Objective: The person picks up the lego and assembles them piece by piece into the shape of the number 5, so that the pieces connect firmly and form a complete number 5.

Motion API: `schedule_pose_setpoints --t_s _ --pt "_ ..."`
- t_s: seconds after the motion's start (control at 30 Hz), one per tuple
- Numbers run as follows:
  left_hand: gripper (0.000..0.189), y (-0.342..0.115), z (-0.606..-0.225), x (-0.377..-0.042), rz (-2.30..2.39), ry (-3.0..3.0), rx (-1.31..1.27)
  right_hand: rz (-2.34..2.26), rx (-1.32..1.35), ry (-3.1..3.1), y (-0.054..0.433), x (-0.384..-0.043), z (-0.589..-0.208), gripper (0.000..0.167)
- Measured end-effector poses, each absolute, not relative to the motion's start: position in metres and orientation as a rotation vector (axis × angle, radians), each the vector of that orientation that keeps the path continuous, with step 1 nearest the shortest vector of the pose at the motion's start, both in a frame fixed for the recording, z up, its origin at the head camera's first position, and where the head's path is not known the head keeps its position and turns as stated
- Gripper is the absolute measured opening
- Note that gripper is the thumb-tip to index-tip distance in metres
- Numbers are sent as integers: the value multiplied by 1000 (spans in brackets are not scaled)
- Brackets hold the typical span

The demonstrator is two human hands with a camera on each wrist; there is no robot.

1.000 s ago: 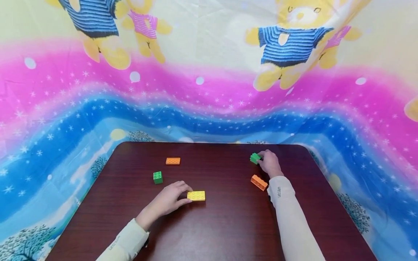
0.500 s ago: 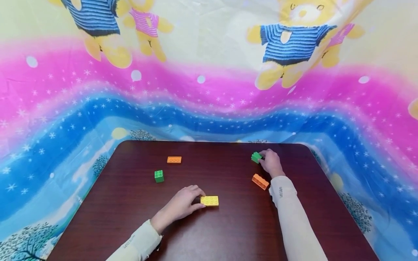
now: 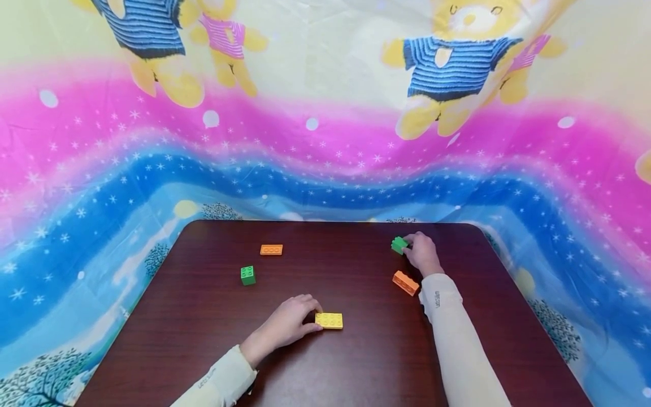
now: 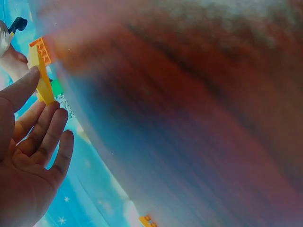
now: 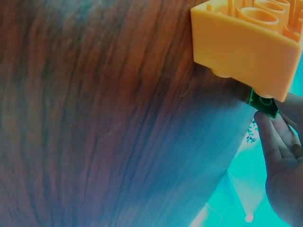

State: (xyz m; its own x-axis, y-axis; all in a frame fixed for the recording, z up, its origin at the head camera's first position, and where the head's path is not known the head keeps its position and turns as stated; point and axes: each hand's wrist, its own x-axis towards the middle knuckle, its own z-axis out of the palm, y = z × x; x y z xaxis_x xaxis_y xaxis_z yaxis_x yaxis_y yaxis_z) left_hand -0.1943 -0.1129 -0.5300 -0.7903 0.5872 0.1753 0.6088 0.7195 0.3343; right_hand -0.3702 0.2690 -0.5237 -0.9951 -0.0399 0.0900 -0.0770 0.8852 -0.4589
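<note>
A flat yellow building brick, studs up, is pinched at its left end between the thumb and fingers of my left hand, over the front middle of the table. The left wrist view shows the thumb on one face of the yellow brick and fingertips at its lower end. Far back on the right, my right hand pinches a small green brick tipped on its side. In the right wrist view the green brick sits at the fingertips, partly behind an orange brick.
The orange brick lies on its side close to the right sleeve. At the back left are a flat orange brick with its hollow side up and a green brick standing studs up. A patterned cloth hangs behind the dark table.
My left hand has carried the yellow brick to the right and slightly toward the front edge. My right hand keeps its grip on the green brick in nearly the same place.
</note>
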Motion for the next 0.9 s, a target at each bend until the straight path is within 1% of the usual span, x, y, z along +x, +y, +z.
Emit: schedule_pose_setpoints --t_s 0.37,0.6,0.9 --pt "26 -111 -533 -196 -545 -2904 -982 767 73 -2981 269 -371 -521 38" --pt "27 -111 -537 -196 -573 -2918 -970 752 61 -2994 271 -372 -527 38" --pt "31 -115 -538 -198 -648 -2937 -946 751 65 -2997 268 -373 -525 37"
